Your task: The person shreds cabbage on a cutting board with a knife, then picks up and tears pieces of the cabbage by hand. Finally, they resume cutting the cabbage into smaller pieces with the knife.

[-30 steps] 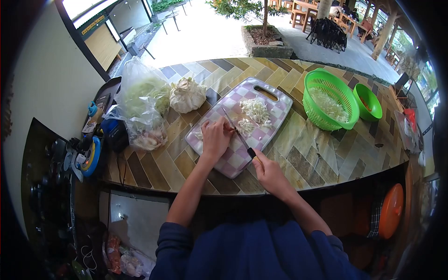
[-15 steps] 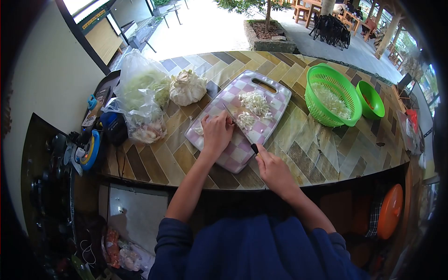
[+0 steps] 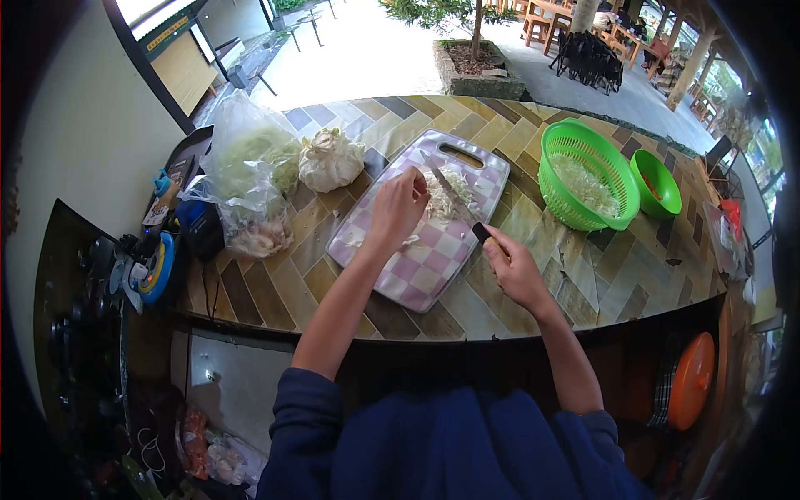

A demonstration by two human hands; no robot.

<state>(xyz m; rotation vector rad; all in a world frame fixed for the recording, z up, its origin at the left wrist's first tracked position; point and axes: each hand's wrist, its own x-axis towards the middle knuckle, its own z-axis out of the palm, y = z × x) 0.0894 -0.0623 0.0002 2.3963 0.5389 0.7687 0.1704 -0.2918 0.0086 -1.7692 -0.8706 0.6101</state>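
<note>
My right hand (image 3: 514, 268) is closed around the dark handle of a knife (image 3: 450, 190). Its blade slants up and left over a heap of finely cut white vegetable (image 3: 457, 200) on a pink-and-white checked cutting board (image 3: 407, 273). Beside the blade, my left hand (image 3: 400, 204) hovers with its fingers curled and pinched together near the heap. Whatever those fingertips hold, if anything, is hidden. A few white bits (image 3: 408, 240) lie on the board by my left wrist.
Left of the board are a whitish garlic-like bundle (image 3: 331, 160) and a clear plastic bag (image 3: 250, 158) of pale green vegetable. To the right stand a green colander (image 3: 583, 215) with white shreds and a smaller green bowl (image 3: 667, 196) holding something orange-red.
My right hand has moved right and slightly up, shifting the knife further over the cut heap. My left hand has moved up and right, off the board's left part toward the heap.
</note>
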